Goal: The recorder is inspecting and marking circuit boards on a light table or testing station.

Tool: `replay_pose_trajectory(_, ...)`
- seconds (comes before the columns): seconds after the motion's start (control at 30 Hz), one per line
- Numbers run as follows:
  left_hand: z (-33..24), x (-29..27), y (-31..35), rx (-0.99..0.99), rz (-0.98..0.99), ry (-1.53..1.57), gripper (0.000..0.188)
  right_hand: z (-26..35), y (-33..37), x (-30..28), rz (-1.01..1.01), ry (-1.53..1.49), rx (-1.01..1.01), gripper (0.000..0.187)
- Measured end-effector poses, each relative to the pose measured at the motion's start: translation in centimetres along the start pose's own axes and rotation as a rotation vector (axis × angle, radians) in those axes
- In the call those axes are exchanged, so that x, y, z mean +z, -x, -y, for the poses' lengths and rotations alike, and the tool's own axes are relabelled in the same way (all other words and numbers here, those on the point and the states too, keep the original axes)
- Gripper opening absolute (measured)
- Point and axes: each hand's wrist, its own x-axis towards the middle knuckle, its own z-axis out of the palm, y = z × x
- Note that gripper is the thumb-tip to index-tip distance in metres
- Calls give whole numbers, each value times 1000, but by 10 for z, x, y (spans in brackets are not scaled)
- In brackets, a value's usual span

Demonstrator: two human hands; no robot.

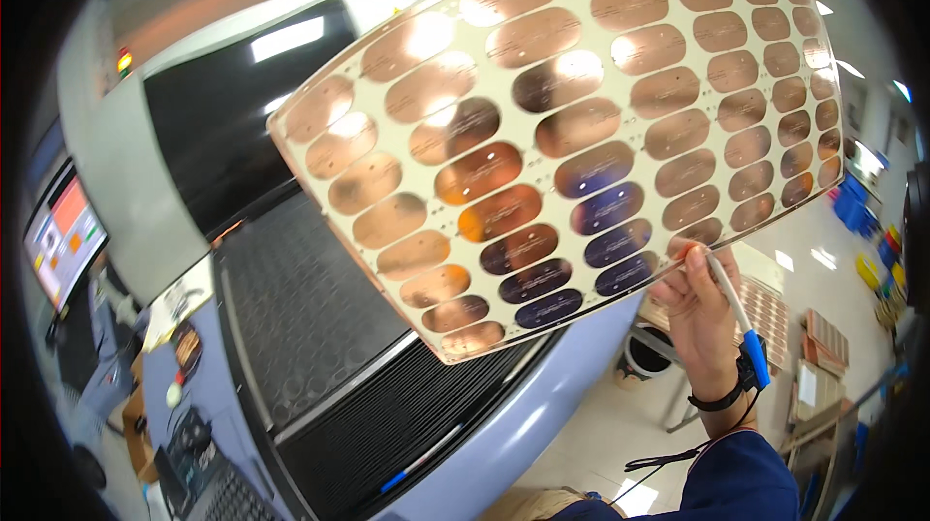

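A large thin panel (531, 138) with rows of shiny copper oval shapes on a cream ground is tilted up in the air, filling the upper middle and right. My right hand (699, 303) pinches its lower edge towards the right. A white pen with a blue end (739, 313) is also held in this hand, slanting down across the wrist. A black strap (719, 401) circles the wrist. My left hand does not show. Below the panel lies the dark perforated bed (310, 313) of a machine.
The machine's pale housing with a dark window (247, 100) rises behind. Another blue-ended pen (421, 458) lies on black ribbing at the machine's front. At the left are a monitor (66, 235), a mouse (192, 429) and a keyboard (228, 500). Stacked panels (823, 347) stand at the right.
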Motion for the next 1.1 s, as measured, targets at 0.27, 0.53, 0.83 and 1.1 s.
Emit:
replay_pose_trajectory(0.27,-11,14,-7,84,-22,-18,20,-66,-18,28,197,-150,144,8)
replay_pose_trajectory(0.53,-6,4,-6,-29,-69,-2,33,-117,30,59,246,-268,382,29)
replay_pose_trajectory(0.83,26,-3,-15,47,-14,48,26,-125,75,70,336,-347,524,21)
replay_pose_trajectory(1.1,-30,17,-1,-107,-95,-84,29,-143,55,42,414,-219,501,11)
